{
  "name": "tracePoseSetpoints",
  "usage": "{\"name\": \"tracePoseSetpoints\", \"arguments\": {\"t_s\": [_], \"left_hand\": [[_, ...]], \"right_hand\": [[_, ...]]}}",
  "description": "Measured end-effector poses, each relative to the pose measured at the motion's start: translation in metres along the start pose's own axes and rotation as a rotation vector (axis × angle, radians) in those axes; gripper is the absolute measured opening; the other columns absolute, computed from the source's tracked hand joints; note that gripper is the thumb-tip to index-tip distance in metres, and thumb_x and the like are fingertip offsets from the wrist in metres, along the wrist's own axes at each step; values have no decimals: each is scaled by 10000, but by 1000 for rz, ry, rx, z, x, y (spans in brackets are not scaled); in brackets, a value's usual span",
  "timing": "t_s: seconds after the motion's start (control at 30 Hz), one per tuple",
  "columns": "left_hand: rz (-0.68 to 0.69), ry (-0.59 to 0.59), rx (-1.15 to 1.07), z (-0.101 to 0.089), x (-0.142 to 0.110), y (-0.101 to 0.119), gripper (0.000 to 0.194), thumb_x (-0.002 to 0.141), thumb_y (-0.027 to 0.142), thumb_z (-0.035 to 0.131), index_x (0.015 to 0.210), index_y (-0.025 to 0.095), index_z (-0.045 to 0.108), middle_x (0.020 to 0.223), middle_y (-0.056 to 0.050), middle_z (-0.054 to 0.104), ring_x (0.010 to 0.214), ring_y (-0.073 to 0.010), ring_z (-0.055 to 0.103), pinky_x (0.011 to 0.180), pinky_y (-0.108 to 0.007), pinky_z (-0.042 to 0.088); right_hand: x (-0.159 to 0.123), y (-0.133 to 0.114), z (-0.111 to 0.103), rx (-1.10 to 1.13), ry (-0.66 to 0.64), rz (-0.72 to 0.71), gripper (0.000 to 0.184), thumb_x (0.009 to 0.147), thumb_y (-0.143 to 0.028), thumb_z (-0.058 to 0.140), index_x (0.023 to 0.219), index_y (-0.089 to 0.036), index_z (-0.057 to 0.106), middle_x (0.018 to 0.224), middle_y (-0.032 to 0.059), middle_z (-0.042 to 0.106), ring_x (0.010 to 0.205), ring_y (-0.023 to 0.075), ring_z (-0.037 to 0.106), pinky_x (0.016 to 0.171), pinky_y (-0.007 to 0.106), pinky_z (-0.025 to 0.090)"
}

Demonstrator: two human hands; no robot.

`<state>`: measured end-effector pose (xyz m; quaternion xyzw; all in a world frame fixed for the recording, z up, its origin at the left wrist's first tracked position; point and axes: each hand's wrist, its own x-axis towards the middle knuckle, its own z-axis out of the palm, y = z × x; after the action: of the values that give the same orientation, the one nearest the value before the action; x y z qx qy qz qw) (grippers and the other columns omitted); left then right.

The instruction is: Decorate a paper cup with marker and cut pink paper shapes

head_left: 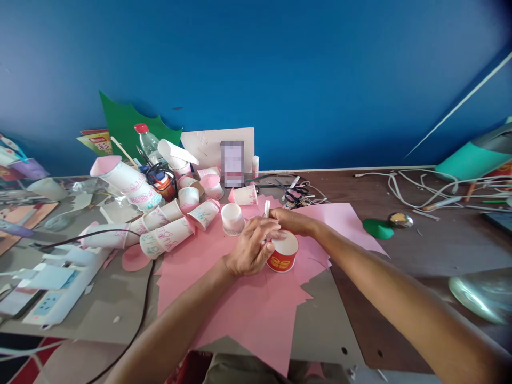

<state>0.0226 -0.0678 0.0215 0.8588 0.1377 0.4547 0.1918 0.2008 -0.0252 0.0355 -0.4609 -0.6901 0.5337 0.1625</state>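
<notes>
A red paper cup (282,260) with a yellow design stands upside down on jagged-cut pink paper (240,314). My left hand (253,244) grips it from the left, fingers over its white base and thumb at its side. Behind the cup is my right hand (294,220), its fingers curled and partly hidden by the left. A slim white pen-like stick (267,208) pokes up from the right hand's fingers. Just left of the hands, a white paper cup (232,217) stands on the pink paper.
Several decorated paper cups (168,237) lie stacked at left, near a power strip (60,288) and a black cable (148,298). A phone (232,165) leans at the back. Scissors (296,196), a green paper piece (378,228) and white cables (420,186) lie to the right.
</notes>
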Motion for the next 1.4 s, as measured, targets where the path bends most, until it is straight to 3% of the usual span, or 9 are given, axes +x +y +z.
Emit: {"name": "tracePoseSetpoints", "arguments": {"t_s": [0.33, 0.5, 0.7, 0.8, 0.9, 1.13, 1.23, 1.4], "left_hand": [[-10, -11, 14, -1, -2, 0, 403, 979, 407, 264, 1218, 178, 494, 1094, -140, 651, 1067, -254, 538, 911, -453, 410], [-4, -8, 20, -1, -3, -2, 411, 975, 396, 291, 1287, 170, 433, 1074, -144, 658, 1054, -261, 533, 914, -469, 407], [-3, -16, 27, 0, -3, -2, 381, 974, 382, 301, 1232, 168, 483, 1090, -142, 652, 1045, -256, 529, 913, -464, 402], [6, -13, 32, 0, -3, -2, 379, 979, 375, 287, 1209, 172, 510, 1081, -128, 659, 1056, -251, 526, 920, -455, 396], [0, -13, 42, 0, -4, -2, 390, 981, 380, 280, 1200, 170, 526, 1091, -127, 654, 1070, -252, 524, 925, -455, 393], [-2, -30, 48, -1, -5, -3, 384, 978, 376, 295, 1210, 162, 513, 1073, -121, 667, 1083, -257, 520, 935, -466, 383], [-5, -26, 48, -1, -4, -1, 387, 977, 388, 294, 1207, 162, 508, 1087, -128, 661, 1065, -254, 525, 920, -455, 392], [2, -18, 39, -2, -1, 1, 397, 974, 397, 293, 1240, 166, 477, 1068, -130, 667, 1040, -258, 535, 907, -456, 400]], "right_hand": [[-30, 10, -8, -27, 169, -71, 184, 768, -334, 580, 747, -154, 608, 616, -29, 542, 571, 125, 484, 503, 222, 350], [-63, 30, 1, -96, 413, -66, 200, 802, -359, 549, 759, -172, 606, 644, -28, 548, 584, 132, 495, 544, 241, 379], [-108, 44, 31, -185, 631, -12, 204, 861, -359, 519, 875, -185, 624, 786, 34, 655, 586, 144, 548, 533, 255, 420], [-125, 41, 57, -233, 727, -83, 129, 880, -296, 522, 900, -197, 602, 735, 24, 652, 560, 145, 553, 531, 254, 434], [-136, 35, 84, -323, 796, -220, 53, 877, -184, 520, 886, -208, 565, 800, 40, 656, 667, 160, 605, 615, 264, 474], [-152, 18, 128, -466, 823, -394, 180, 873, -64, 492, 966, -211, 537, 910, 72, 678, 779, 188, 652, 679, 299, 524], [-157, 11, 136, -455, 798, -457, 220, 863, -46, 509, 1020, -196, 548, 947, 88, 682, 856, 204, 659, 741, 326, 539], [-149, 0, 138, -499, 782, -507, 267, 862, -32, 504, 1067, -191, 566, 929, 94, 689, 826, 206, 657, 731, 357, 541]]}}
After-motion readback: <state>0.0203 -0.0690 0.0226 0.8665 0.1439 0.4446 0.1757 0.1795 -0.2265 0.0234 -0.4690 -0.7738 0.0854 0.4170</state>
